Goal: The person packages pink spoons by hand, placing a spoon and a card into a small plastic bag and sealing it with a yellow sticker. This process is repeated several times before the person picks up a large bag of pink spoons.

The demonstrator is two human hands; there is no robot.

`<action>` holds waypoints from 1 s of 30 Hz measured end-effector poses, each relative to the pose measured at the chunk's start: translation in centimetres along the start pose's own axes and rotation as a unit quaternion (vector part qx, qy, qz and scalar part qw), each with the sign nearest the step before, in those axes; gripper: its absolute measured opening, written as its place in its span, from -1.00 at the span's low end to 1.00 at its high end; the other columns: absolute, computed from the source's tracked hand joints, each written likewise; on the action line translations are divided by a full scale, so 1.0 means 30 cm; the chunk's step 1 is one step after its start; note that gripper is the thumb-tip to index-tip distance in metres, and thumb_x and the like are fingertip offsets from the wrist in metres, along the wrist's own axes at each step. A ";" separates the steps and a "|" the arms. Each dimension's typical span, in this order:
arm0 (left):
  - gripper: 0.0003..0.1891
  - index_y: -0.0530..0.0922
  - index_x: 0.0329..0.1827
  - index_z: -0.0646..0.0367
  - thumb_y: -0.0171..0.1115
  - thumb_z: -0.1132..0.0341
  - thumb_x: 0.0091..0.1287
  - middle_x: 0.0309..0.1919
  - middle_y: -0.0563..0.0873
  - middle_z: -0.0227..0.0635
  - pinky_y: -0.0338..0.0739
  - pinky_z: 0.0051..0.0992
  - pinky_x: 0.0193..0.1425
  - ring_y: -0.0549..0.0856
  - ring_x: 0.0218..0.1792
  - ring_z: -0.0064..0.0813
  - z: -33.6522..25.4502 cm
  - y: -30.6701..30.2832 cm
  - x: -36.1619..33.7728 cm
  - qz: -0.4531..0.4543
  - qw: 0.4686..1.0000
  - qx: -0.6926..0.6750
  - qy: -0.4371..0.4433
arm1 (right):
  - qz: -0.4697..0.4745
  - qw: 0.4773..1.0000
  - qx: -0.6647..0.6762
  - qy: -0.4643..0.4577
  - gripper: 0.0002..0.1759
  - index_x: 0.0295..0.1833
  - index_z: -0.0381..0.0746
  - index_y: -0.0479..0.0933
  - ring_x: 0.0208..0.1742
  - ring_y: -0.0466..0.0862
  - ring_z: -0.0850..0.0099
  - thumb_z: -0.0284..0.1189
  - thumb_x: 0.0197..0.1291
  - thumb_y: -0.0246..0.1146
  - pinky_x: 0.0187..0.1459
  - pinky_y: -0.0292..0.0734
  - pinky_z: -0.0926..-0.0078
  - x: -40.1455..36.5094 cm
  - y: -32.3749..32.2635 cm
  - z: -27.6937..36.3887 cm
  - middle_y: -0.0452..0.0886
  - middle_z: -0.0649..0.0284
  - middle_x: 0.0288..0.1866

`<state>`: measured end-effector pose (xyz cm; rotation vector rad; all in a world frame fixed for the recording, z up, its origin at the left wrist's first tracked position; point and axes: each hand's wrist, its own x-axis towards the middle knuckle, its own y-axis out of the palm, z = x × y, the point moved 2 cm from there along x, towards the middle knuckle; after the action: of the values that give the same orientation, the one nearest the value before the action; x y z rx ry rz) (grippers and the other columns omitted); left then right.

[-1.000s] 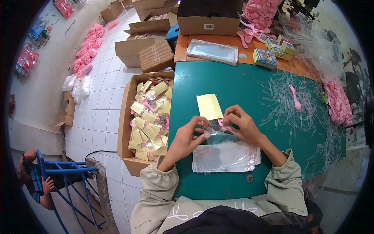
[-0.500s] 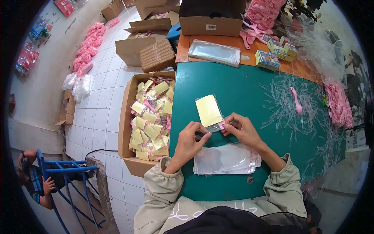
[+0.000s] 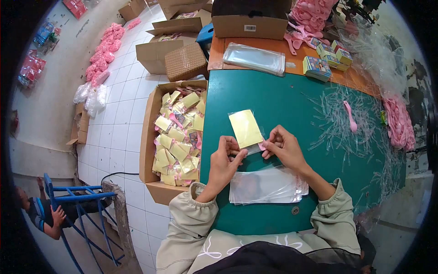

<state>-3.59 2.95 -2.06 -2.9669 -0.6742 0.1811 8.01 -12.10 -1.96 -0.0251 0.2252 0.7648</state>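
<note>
A clear plastic bag with a yellow card in it is held between my two hands above the green table. My left hand pinches the bag's lower left edge between thumb and fingers. At the lower right corner, my right hand grips the bag beside a pink spoon, which shows partly under the card. A stack of empty clear bags lies on the table just below both hands.
Left of the table stands a carton full of packed yellow cards and spoons. Plastic strips and a single pink spoon lie to the right. Farther back are clear bags and card stacks. A person is beside a blue frame.
My left thumb and fingers have shifted up onto the bag's lower left edge. My right fingers have moved slightly. The person at the far left has raised a hand.
</note>
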 end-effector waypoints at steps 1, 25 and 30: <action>-0.75 0.35 -0.15 0.23 0.26 0.41 0.25 -0.40 0.60 -0.38 0.52 -0.69 -0.45 0.63 -0.34 -0.67 0.006 0.000 0.001 0.000 1.000 -0.003 0.001 | 0.003 1.000 0.005 -0.004 -0.83 -0.29 -0.35 0.32 -0.45 0.66 0.51 -0.58 0.18 0.21 -0.46 0.62 0.60 0.001 -0.001 -0.003 0.59 0.17 -0.43; -0.46 0.21 0.35 0.16 0.14 0.40 0.32 0.27 0.37 -0.20 0.50 -0.57 -0.05 0.50 0.06 -0.47 0.172 -0.628 -0.038 -0.189 0.978 0.083 -0.030 | -0.293 0.728 -0.619 -0.023 -0.75 -0.36 -0.33 0.58 -0.33 0.64 0.18 -0.41 -0.20 0.36 -0.26 0.50 0.34 0.046 -1.034 0.142 0.63 0.02 -0.39; -0.50 0.23 0.35 0.04 0.10 0.25 0.37 0.28 0.35 -0.22 0.48 -0.54 -0.01 0.51 0.07 -0.49 0.182 -0.687 -0.110 -0.219 0.970 0.080 -0.072 | -0.310 0.719 -0.621 0.021 -0.73 -0.41 -0.32 0.57 -0.36 0.65 0.23 -0.33 -0.17 0.36 -0.31 0.49 0.35 0.073 -1.083 0.113 0.62 0.03 -0.44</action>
<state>-16.04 20.36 -4.73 -2.5911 -1.2445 0.3952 32.59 -33.71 -1.03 -1.3527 -0.2965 0.1082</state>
